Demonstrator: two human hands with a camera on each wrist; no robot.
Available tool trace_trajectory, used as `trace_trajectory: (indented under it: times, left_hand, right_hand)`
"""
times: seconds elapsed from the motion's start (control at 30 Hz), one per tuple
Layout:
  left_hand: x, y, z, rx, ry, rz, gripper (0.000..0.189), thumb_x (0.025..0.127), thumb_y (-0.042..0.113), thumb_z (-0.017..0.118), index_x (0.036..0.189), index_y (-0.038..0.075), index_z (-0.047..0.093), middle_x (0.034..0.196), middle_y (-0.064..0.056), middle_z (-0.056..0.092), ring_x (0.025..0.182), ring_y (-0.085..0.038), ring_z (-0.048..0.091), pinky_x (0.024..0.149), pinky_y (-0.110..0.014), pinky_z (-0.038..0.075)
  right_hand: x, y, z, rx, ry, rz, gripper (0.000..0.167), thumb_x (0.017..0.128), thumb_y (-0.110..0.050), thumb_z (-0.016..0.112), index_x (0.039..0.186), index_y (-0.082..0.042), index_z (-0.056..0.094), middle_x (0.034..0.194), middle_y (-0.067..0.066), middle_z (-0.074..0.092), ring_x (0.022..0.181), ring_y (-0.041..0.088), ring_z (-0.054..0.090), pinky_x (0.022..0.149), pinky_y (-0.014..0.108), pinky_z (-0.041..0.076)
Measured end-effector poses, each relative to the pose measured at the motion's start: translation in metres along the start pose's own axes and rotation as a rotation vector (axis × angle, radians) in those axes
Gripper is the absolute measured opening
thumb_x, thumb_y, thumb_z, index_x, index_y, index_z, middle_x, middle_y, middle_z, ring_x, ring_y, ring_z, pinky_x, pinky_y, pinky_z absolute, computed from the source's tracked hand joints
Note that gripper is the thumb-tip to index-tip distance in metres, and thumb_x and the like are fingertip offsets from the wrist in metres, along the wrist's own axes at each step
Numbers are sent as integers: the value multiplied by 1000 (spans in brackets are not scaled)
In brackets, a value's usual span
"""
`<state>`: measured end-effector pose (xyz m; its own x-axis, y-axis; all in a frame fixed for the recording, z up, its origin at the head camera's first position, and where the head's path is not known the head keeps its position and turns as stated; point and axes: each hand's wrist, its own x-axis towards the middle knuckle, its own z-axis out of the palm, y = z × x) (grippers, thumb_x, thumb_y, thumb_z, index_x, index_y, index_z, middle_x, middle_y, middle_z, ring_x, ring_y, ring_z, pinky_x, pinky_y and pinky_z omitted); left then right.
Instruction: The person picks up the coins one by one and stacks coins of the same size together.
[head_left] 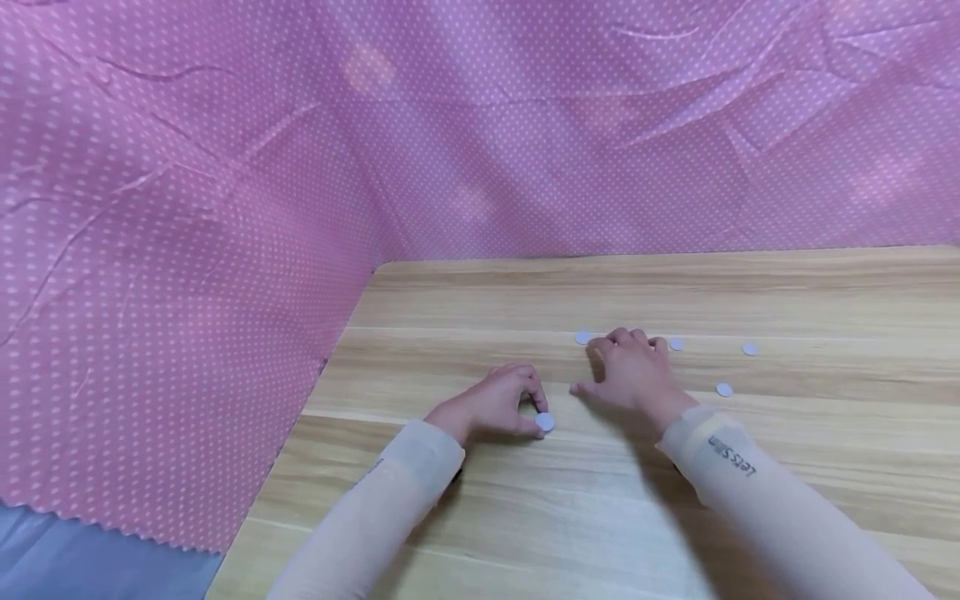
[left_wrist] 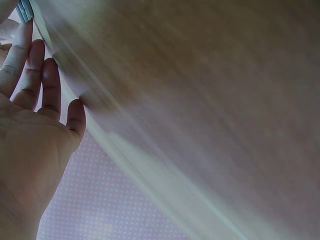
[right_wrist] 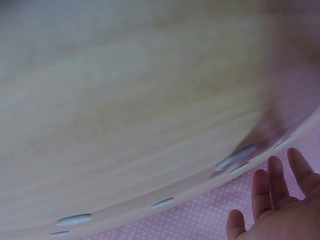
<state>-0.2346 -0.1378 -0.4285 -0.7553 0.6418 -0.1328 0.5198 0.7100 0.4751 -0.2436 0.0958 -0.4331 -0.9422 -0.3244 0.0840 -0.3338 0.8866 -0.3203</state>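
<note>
Between its thumb and index finger, my left hand point(head_left: 498, 402) pinches a short stack of white discs point(head_left: 544, 422) at the tabletop. The left wrist view shows the stacked edges of these discs point(left_wrist: 24, 11) at the fingertips, while the other fingers of the left hand point(left_wrist: 35, 115) are loosely bent. To the right, my right hand point(head_left: 630, 371) reaches over the table with thumb and fingers spread apart. Its index fingertip is close to a white disc point(head_left: 582, 337), and another disc point(head_left: 677, 344) lies just right of its fingers. No disc shows in its grasp.
Two more white discs lie farther right, one toward the back point(head_left: 750, 349) and one nearer point(head_left: 723, 390). The wooden table point(head_left: 450, 308) meets a pink dotted cloth point(head_left: 480, 167) at its back and left edges. Several discs lie flat in the right wrist view, including one point(right_wrist: 74, 220).
</note>
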Motion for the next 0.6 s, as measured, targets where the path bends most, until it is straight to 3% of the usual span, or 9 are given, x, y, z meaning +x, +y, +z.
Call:
trace_trajectory:
  times: [0.37, 0.6]
  left_hand:
    - [0, -1, 0, 4, 6, 11, 20, 73, 31, 83, 84, 26, 67, 95, 16, 53, 99, -8, 44, 96, -33, 31]
    - [0, 0, -1, -6, 0, 10, 19, 73, 32, 83, 83, 25, 68, 94, 15, 52, 96, -7, 44, 93, -31, 32]
  right_hand:
    - [18, 8, -3, 20, 13, 64, 78, 76, -58, 69, 132, -5, 53, 129, 20, 48, 119, 41, 38, 92, 59, 22]
    - [23, 10, -3, 26, 7, 61, 76, 80, -56, 67, 133, -4, 52, 127, 20, 48, 118, 40, 36, 92, 58, 21]
